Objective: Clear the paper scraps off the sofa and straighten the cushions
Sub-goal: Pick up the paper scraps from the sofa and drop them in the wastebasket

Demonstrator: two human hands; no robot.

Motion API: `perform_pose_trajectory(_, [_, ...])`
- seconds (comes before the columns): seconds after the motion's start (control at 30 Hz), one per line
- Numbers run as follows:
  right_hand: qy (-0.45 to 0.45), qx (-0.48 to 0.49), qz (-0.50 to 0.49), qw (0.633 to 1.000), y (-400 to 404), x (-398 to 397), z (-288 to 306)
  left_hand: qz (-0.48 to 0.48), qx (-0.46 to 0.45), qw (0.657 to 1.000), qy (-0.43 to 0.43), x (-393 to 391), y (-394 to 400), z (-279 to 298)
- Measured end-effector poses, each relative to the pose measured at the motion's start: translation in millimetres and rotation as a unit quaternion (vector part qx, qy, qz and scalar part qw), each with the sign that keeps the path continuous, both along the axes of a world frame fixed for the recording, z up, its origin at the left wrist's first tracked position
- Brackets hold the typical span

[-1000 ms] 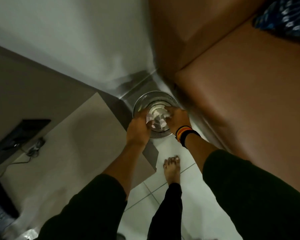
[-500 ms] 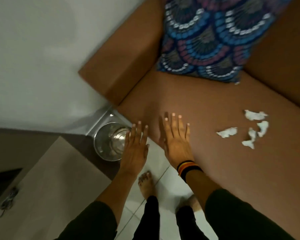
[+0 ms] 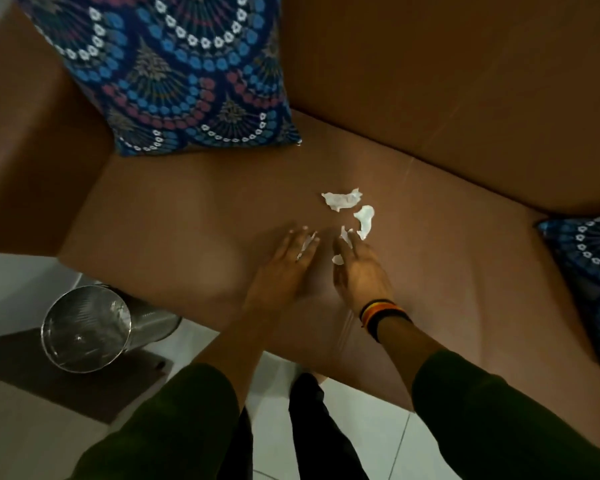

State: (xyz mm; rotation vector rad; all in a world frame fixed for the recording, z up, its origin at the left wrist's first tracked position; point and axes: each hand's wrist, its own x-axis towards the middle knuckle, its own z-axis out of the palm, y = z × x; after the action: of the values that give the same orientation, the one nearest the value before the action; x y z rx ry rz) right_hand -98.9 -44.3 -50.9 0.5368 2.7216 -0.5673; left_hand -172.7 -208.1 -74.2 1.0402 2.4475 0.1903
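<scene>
Both hands have moved away from the metal bin (image 3: 84,329) and across the sofa seat (image 3: 174,216) to the paper scraps, and the camera now looks down at the middle of the sofa.

From the head view, the left hand (image 3: 284,268) lies flat with its fingers spread, and 1 thin scrap (image 3: 305,242) shows between its fingers. I cannot tell if it grips that scrap or only presses on it. The right hand (image 3: 359,271) is loosely curled, with small white bits (image 3: 340,247) at its fingertips, as if it is starting to gather them. It wears striped wristbands (image 3: 380,311).

2 bigger scraps are still loose on the seat just past the right hand: 1 crumpled piece (image 3: 342,199) and 1 curly piece (image 3: 365,221). The hands come in from both sides, likely to push the scraps into 1 pile.

The bin stands on the floor by the left end of the sofa, near enough for dropping the paper in.

1 patterned cushion (image 3: 187,71) leans in the left corner against the sofa back and arm. Another patterned cushion (image 3: 589,271) sits at the right edge, partly out of view. My guess is that the cushions come after the paper.
</scene>
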Motion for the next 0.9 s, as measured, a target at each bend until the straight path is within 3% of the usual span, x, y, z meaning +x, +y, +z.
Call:
perform_pose_trajectory(0.13, [-0.048,-0.055,-0.031,0.997,13,-12,-18,-0.036,-0.043,0.998,0.001,-17,17,-3])
perform_pose_trajectory(0.3, [-0.098,-0.098,-0.049,0.989,24,-1,-14,-0.010,-0.054,0.998,-0.011,-17,16,16])
perform_pose_trajectory(0.43, [0.005,-0.138,-0.192,0.972,56,3,7,0.012,-0.027,1.000,0.008,-27,36,37])
perform_pose_trajectory(0.53, [0.007,-0.137,-0.178,0.974,86,-23,12,0.026,0.034,0.998,0.037,-47,72,38])
perform_pose_trajectory(0.63, [-0.040,-0.117,-0.108,0.986,102,-51,-1,0.061,0.074,0.995,-0.013,-63,110,29])
perform_pose_trajectory(0.8, [0.040,-0.154,-0.147,0.976,91,-40,-28,0.048,0.026,0.998,-0.022,-66,133,2])
perform_pose_trajectory(0.9, [0.004,-0.129,-0.162,0.978,76,-16,-37,0.087,0.028,0.996,-0.019,-52,114,1])
